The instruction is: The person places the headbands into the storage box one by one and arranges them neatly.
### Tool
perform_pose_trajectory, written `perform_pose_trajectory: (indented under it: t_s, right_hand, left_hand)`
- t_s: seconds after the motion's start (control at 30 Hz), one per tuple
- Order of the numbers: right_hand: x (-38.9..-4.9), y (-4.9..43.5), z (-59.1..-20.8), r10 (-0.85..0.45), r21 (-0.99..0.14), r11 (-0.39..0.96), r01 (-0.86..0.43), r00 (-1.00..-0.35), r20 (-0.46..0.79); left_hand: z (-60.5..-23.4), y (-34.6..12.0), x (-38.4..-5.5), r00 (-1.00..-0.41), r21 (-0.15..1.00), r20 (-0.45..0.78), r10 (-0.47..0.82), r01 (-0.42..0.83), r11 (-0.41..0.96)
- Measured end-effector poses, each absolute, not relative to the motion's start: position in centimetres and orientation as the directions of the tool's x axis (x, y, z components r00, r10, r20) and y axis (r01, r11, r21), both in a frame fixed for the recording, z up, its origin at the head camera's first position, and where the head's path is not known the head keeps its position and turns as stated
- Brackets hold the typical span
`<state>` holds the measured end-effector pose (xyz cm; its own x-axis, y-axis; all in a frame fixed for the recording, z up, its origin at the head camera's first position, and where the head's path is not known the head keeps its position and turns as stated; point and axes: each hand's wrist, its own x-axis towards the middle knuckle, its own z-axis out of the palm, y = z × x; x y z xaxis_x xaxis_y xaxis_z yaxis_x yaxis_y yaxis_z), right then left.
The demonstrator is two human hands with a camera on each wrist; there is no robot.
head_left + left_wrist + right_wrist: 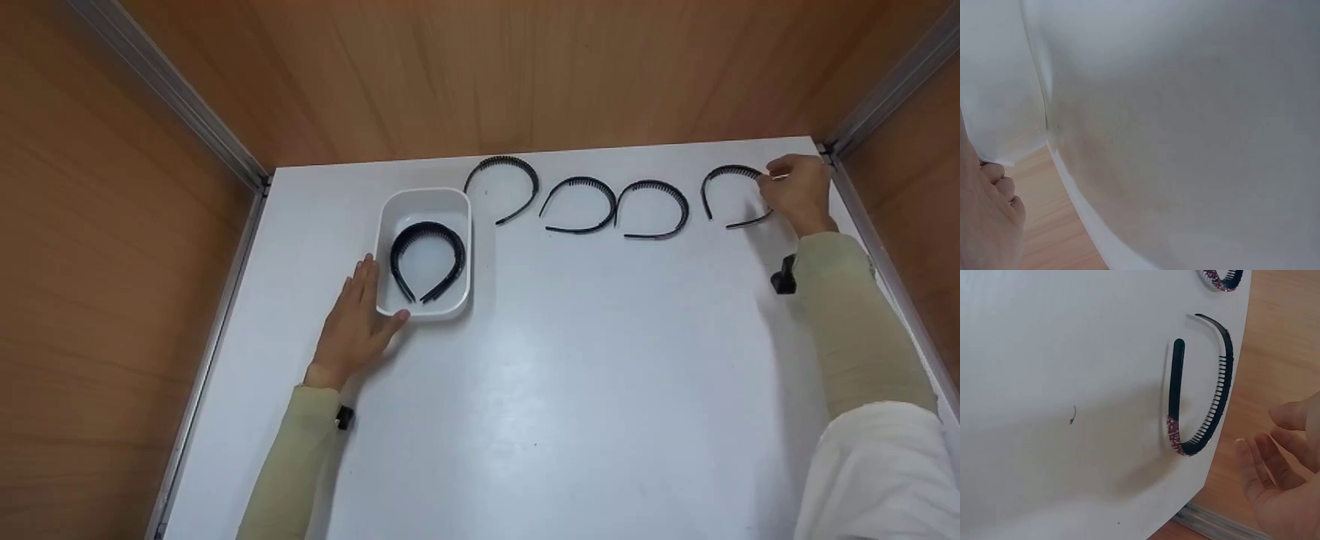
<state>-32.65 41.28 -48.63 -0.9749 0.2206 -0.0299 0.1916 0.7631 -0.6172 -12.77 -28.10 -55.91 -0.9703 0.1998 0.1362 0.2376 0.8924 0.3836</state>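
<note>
left hand (351, 334) is touching white plastic bin (427, 206) center-left, fingers straight; black headbands (427, 227) are lying inside. right hand (801, 191) is hovering beside toothed headband (731, 169) upper right, fingers loose, gripping nothing.

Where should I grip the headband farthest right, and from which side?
Probably pinch the headband at its closed bend, from the right, where the right hand is: the bend faces that side, the open ends point leftward, teeth line the inside.

Four headbands (501, 160) outside one box (424, 204); stacked headbands (427, 229) inside, at least two, exact count unclear. One desk (525, 375). Two hands: left hand (351, 330), right hand (801, 193). Three walls (450, 75).
</note>
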Motion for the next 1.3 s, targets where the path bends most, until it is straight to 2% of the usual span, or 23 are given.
perform_pose_trajectory:
  t_s: [0.43,0.73,1.3]
  right_hand:
    - [-32.0,42.0,-52.1,0.300,-0.658,0.672,0.341,-0.937,-0.179]
    - [-32.3,42.5,-53.2,0.273,-0.659,0.702,0.269,-0.957,-0.100]
    - [-31.8,42.2,-52.0,0.419,-0.651,0.610,0.451,-0.882,-0.218]
  left_hand:
    - [-55.9,-28.1,-12.7,-0.966,0.378,0.149,0.213,0.255,0.890]
    - [-55.7,-28.0,-12.7,-0.964,0.381,0.164,0.210,0.258,0.888]
    - [-55.8,-28.0,-12.6,-0.962,0.390,0.173,0.209,0.262,0.883]
